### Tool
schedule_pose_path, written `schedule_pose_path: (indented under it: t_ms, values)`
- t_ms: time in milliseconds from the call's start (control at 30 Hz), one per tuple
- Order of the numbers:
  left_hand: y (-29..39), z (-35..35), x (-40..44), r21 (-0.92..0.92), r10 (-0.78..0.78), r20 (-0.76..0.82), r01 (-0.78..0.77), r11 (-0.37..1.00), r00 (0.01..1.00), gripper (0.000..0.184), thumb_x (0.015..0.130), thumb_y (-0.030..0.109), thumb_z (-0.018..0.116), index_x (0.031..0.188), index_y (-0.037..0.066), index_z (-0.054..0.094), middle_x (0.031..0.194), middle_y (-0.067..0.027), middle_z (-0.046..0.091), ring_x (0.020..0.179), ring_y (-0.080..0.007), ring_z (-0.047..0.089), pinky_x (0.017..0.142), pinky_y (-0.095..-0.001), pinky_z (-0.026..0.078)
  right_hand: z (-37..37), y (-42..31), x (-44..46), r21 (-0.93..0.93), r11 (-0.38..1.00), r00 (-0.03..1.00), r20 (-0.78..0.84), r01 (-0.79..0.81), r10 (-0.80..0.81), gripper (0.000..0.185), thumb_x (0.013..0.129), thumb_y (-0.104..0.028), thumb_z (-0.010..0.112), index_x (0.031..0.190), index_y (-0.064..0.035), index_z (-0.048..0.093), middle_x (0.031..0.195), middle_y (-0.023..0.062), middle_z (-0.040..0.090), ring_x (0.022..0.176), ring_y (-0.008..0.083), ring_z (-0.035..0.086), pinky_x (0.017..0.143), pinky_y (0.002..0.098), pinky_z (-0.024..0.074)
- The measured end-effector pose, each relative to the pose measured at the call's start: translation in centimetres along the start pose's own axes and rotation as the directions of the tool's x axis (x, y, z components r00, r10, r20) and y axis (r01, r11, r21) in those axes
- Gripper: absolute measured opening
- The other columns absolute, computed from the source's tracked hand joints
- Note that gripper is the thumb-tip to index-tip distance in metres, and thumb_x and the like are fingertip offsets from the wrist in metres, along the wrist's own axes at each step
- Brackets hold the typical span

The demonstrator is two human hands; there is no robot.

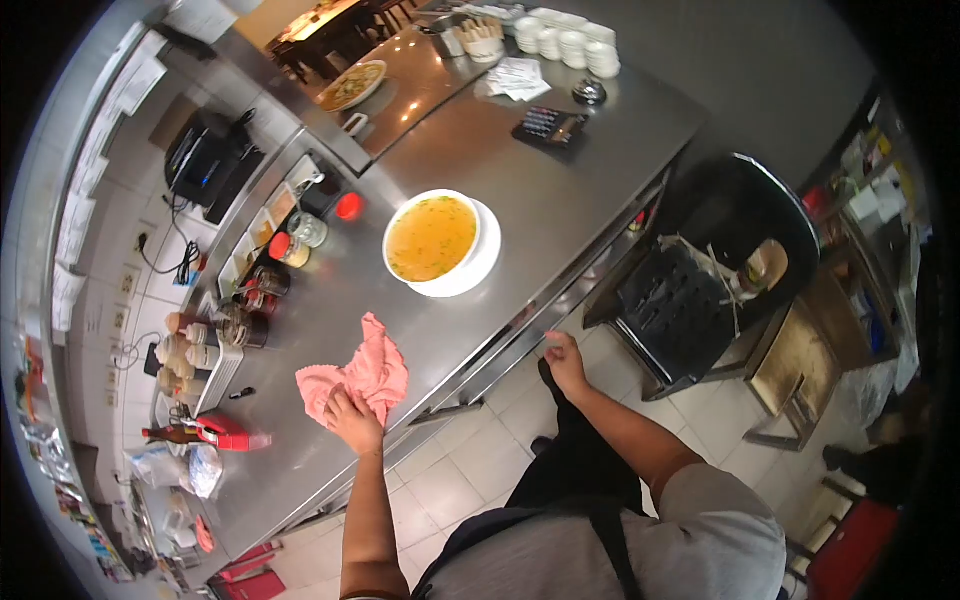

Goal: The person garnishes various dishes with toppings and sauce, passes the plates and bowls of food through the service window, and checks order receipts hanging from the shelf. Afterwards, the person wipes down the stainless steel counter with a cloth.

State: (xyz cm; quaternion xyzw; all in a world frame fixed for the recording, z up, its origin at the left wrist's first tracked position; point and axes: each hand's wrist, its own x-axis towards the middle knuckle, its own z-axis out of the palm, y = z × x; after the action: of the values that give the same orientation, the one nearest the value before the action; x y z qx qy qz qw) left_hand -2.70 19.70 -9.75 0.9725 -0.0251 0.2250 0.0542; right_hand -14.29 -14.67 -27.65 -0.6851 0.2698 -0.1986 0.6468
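A crumpled pink cloth (375,365) lies on the steel counter, near its front edge. My left hand (352,420) rests on the cloth, its fingers pressed together into the fabric. Off the counter's front edge, my right hand (567,365) hangs in the air over the floor, fingers partly curled and apart, with nothing in it. Farther back on the counter, beyond both hands, a white bowl of orange-yellow soup (432,238) with green bits stands on a white plate (488,255).
Jars (308,230) and squeeze bottles (200,355) line the counter's left side. Stacked white dishes (570,45), napkins (517,78), a bell (590,92) and a dark card (550,127) are at the back. A black chair (680,300) stands right.
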Motion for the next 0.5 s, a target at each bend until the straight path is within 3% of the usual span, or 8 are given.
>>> schedule_pose_path:
  t_ms: [100, 200, 300, 400, 500]
  values:
    - [-0.6, 0.7, 0.0, 0.020, 0.035, -0.005, -0.035, 0.999, 0.999, 0.034, 0.091, 0.026, 0.055, 0.119, 0.005, 0.053, 0.123, -0.0114, 0.055, 0.114, -0.0339, 0.045, 0.098, -0.0465, 0.034, 0.3, 1.4, 2.6, 0.311, 0.908, 0.959, 0.046, -0.281, 0.281, 0.042, 0.082, 0.008, 0.054, 0.120, -0.0095, 0.055, 0.114, 0.0039, 0.055, 0.092, 0.0165, 0.059, 0.079, 0.0277, 0.0479]
    - [-0.6, 0.6, -0.3, -0.001, 0.036, 0.012, -0.036, 0.999, 0.999, 0.034, 0.092, 0.026, 0.055, 0.119, 0.006, 0.053, 0.123, -0.0119, 0.054, 0.114, -0.0339, 0.045, 0.098, -0.0473, 0.035, 0.6, 1.4, 4.3, 0.531, 0.736, 0.891, 0.087, -0.420, 0.445, 0.039, 0.086, 0.002, 0.052, 0.123, -0.0103, 0.053, 0.118, 0.0050, 0.057, 0.092, 0.0174, 0.060, 0.082, 0.0303, 0.0480]
    - [-1.1, 0.7, -0.2, 0.009, 0.037, 0.017, -0.038, 0.999, 0.999, 0.033, 0.093, 0.025, 0.054, 0.119, 0.005, 0.053, 0.123, -0.0130, 0.054, 0.116, -0.0345, 0.045, 0.098, -0.0472, 0.035, 1.2, 1.7, 5.2, 0.616, 0.610, 0.843, 0.181, -0.499, 0.507, 0.039, 0.088, -0.002, 0.051, 0.127, -0.0087, 0.050, 0.122, 0.0067, 0.057, 0.096, 0.0195, 0.060, 0.086, 0.0336, 0.0484]
    - [-1.6, 1.1, -0.2, 0.019, 0.075, -0.015, -0.075, 0.997, 0.997, 0.033, 0.094, 0.024, 0.054, 0.120, 0.004, 0.054, 0.122, -0.0148, 0.055, 0.116, -0.0358, 0.045, 0.097, -0.0468, 0.037, 2.6, 2.9, 4.5, 0.647, 0.570, 0.846, 0.245, -0.506, 0.473, 0.043, 0.089, -0.003, 0.052, 0.132, -0.0058, 0.045, 0.125, 0.0094, 0.056, 0.101, 0.0235, 0.061, 0.091, 0.0382, 0.0488]
    - [-1.1, 1.2, -0.4, -0.049, 0.073, -0.044, -0.075, 0.996, 0.996, 0.031, 0.094, 0.024, 0.054, 0.117, 0.004, 0.056, 0.118, -0.0158, 0.057, 0.114, -0.0359, 0.046, 0.096, -0.0460, 0.038, 4.9, 4.0, 3.5, 0.739, 0.355, 0.791, 0.385, -0.573, 0.476, 0.050, 0.087, -0.003, 0.055, 0.135, -0.0072, 0.041, 0.131, 0.0123, 0.053, 0.109, 0.0283, 0.059, 0.097, 0.0425, 0.0461]
